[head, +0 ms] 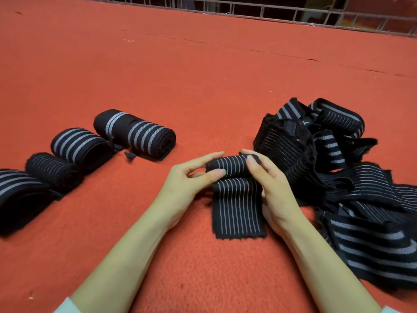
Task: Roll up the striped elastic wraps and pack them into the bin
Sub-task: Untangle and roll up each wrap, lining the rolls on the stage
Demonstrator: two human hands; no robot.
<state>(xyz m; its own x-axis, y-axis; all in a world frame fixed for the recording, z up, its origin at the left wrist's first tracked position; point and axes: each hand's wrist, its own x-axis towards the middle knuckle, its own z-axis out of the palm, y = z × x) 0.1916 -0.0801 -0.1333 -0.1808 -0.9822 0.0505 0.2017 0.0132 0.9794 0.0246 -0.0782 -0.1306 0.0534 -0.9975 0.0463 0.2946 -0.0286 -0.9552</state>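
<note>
A black elastic wrap with thin grey stripes point(238, 206) lies in front of me on the red cloth, its far end partly rolled. My left hand point(189, 184) pinches the left end of that roll point(232, 167) between thumb and fingers. My right hand point(270, 190) grips its right end, thumb on top. The flat tail runs toward me. To the left stand several finished rolls point(135, 132) in a diagonal row. A loose heap of unrolled striped wraps point(327, 154) lies to the right. No bin is in view.
The red cloth surface point(203, 75) stretches far ahead. A metal wire railing point(270, 10) runs along its far edge. A small black scrap point(129, 154) lies by the nearest big roll.
</note>
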